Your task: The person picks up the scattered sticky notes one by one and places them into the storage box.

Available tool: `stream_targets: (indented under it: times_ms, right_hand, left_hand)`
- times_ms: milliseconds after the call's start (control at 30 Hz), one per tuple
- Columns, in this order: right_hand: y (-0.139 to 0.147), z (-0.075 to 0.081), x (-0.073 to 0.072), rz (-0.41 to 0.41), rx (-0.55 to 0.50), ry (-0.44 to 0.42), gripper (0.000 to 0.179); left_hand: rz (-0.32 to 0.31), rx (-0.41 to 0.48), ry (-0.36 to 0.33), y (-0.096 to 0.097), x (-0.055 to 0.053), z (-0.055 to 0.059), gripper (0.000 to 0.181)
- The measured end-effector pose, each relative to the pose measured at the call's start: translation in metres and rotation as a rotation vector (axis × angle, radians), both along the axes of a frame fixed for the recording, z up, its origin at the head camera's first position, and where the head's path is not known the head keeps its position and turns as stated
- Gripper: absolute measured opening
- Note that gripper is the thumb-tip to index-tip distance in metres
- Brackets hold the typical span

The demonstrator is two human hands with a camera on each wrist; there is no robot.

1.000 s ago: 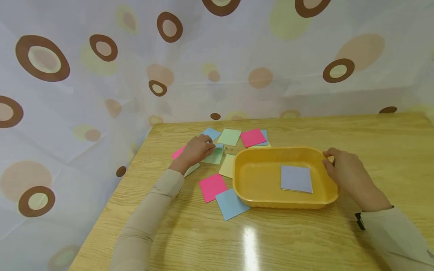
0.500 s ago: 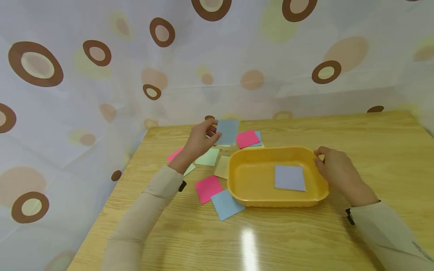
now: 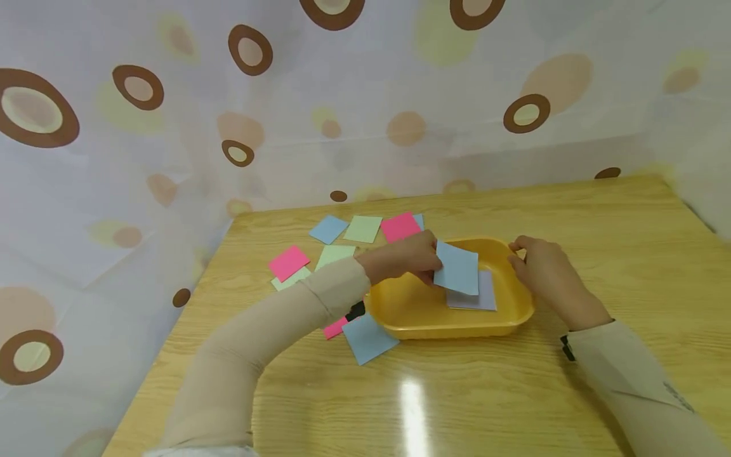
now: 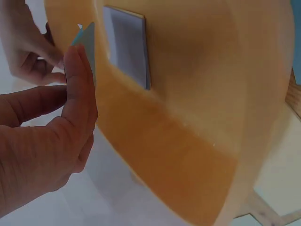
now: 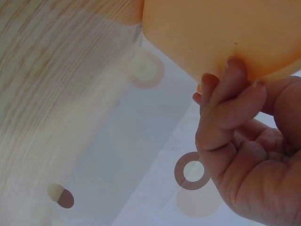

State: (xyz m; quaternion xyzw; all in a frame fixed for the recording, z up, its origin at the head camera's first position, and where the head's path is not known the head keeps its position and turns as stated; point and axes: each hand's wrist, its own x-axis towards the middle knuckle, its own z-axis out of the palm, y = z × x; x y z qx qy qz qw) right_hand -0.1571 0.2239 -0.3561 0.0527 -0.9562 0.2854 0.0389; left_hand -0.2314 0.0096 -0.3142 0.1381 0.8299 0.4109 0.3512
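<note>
My left hand pinches a square blue paper note above the yellow-orange plastic basin. Under it, on the basin floor, lies a thin stack of lavender notes, partly covered by the blue note in the head view. In the left wrist view, the blue note shows nearly edge-on between thumb and fingers. At the basin's right end my right hand grips the rim; the right wrist view has its fingertips against the basin wall.
Left of and behind the basin, loose notes lie on the wooden table: pink, green, blue and several others. A blue note lies by the basin's front left corner. A patterned curtain stands behind.
My left hand has picked up the blue note from the scattered notes and carried it right, over the basin. The right hand keeps its hold on the rim.
</note>
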Motion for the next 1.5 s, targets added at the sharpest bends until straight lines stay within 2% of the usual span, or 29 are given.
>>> stream_targets:
  times_ms: [67,167,267,433,533,767,900,1133,1267,1500]
  right_hand:
    - [-0.001,0.0,0.0,0.0,-0.009,-0.011,0.031]
    - [-0.002,0.0,0.001,0.0,-0.021,-0.025,0.031]
    - [-0.002,0.001,0.001,-0.001,-0.026,-0.029,0.032]
    - [-0.001,0.002,0.002,-0.002,-0.027,-0.031,0.032]
    - [0.0,0.003,0.002,-0.007,-0.028,-0.034,0.032]
    - [-0.001,0.002,0.001,-0.015,-0.019,-0.022,0.031]
    - [-0.002,0.002,0.002,-0.018,-0.018,-0.018,0.031]
    - [-0.002,0.004,0.002,-0.023,-0.009,-0.028,0.031]
    - [-0.002,0.004,0.001,-0.024,-0.011,-0.034,0.031]
    - [-0.003,0.003,0.001,-0.029,0.0,-0.038,0.031]
  left_hand:
    - [-0.016,-0.028,-0.031,0.008,-0.001,-0.007,0.015]
    - [-0.016,-0.034,-0.091,0.016,-0.001,-0.013,0.02]
    - [-0.004,-0.028,-0.14,0.022,0.0,-0.016,0.023]
    - [0.025,0.015,-0.225,0.029,0.0,-0.017,0.015]
    - [0.031,0.016,-0.238,0.03,0.0,-0.018,0.014]
    - [0.017,-0.011,-0.225,0.03,0.0,-0.021,0.007]
    - [-0.009,-0.053,-0.201,0.028,0.002,-0.02,0.012]
    - [-0.127,-0.209,-0.063,0.021,0.003,-0.014,0.014]
    - [-0.162,-0.246,-0.02,0.016,0.004,-0.015,0.016]
    - [-0.127,-0.196,-0.083,0.012,0.007,-0.019,0.016]
